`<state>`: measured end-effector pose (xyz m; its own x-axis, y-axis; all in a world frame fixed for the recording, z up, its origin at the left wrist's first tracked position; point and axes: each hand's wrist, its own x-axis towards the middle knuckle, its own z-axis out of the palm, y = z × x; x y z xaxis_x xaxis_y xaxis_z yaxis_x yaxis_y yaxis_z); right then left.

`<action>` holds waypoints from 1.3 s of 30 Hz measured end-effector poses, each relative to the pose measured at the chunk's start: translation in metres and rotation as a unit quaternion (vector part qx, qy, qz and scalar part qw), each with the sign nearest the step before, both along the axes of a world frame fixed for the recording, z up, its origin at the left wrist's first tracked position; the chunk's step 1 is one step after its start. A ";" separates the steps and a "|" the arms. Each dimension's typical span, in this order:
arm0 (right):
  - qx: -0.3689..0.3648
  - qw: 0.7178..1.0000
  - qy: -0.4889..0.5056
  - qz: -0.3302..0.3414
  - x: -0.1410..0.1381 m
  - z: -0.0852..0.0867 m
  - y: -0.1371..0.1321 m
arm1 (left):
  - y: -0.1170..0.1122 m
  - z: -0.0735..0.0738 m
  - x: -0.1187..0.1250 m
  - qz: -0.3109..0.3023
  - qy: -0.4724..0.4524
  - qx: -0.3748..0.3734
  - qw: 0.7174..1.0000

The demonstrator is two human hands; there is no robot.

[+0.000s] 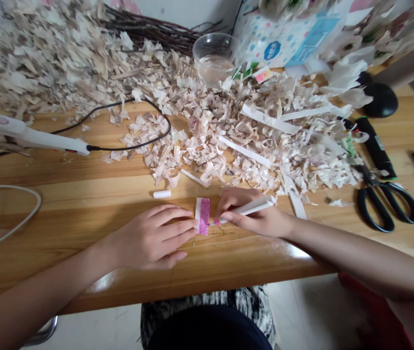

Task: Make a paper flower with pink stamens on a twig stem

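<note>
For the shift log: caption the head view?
The left hand touches a pink-and-white strip on a wooden table while the right hand holds a white strip.

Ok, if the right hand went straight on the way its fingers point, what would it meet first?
The right hand would most likely meet the pink-and-white strip first; the white strip it holds may already touch it, depth being unclear.

A home craft corner — a wooden table (pixel 83 194) strewn with papery shavings (pixel 229 146), a hot glue gun (pixel 32 135), scissors (pixel 382 206).
</note>
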<state>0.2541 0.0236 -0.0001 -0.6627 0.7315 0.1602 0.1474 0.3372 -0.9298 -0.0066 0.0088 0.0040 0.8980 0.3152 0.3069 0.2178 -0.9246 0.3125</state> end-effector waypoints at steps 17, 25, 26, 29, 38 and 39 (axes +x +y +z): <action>0.003 1.000 -0.001 -0.001 0.000 -0.001 0.000 | 0.000 0.001 0.001 0.003 0.004 0.010 1.000; -0.003 1.000 -0.001 -0.007 0.000 0.001 -0.001 | 0.000 0.003 0.000 0.001 0.004 0.006 1.000; -0.005 1.000 0.000 -0.012 0.000 0.000 -0.001 | 0.000 0.003 0.000 0.001 0.003 0.005 1.000; -0.016 0.999 0.017 -0.035 0.000 -0.001 -0.001 | 0.000 0.003 0.001 0.001 0.003 0.004 1.000; -0.032 0.998 0.004 -0.052 -0.002 0.002 0.000 | 0.000 0.003 0.001 0.003 0.002 0.014 1.000; -0.032 0.998 -0.001 -0.052 -0.001 0.002 0.000 | 0.000 0.003 0.001 0.003 0.005 0.014 1.000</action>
